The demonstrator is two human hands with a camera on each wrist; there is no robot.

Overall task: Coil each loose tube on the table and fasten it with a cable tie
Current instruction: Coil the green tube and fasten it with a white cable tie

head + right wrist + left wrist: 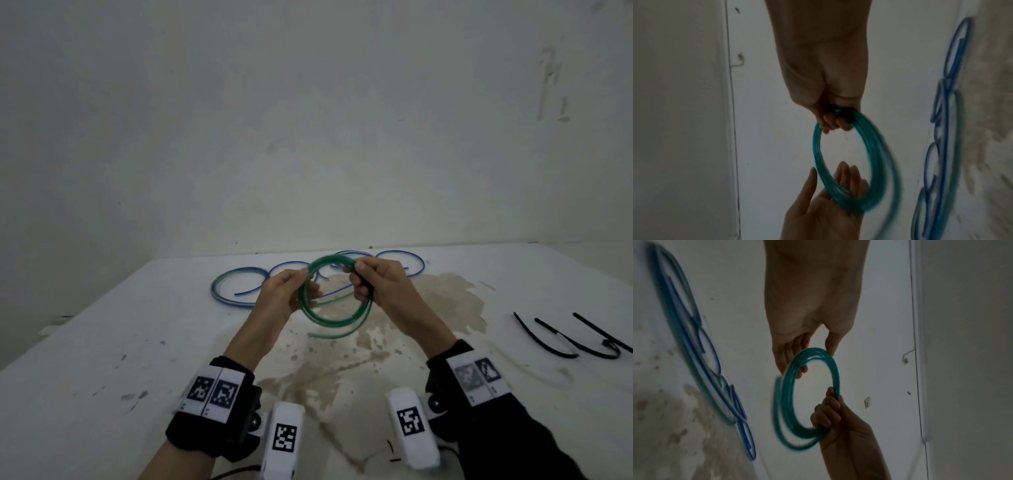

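Both hands steady the green coil (pixel 334 298) above the table (pixel 102 342): right hand (pixel 376 287) fingers curled round its loops to stop them springing, left hand (pixel 284 294) fingers straight, cradling the opposite side.

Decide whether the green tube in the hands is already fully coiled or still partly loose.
Partly loose. Most of the green tube is wound into a ring between the left hand and right hand, but one strand trails below it.

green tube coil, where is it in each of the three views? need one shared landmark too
Head: green tube coil at centre, held above the table between both hands.
Left wrist: coil lower centre, right hand gripping its lower right.
Right wrist: coil centre, left hand under its bottom.
Shared landmark: the loose blue tubes on the table.
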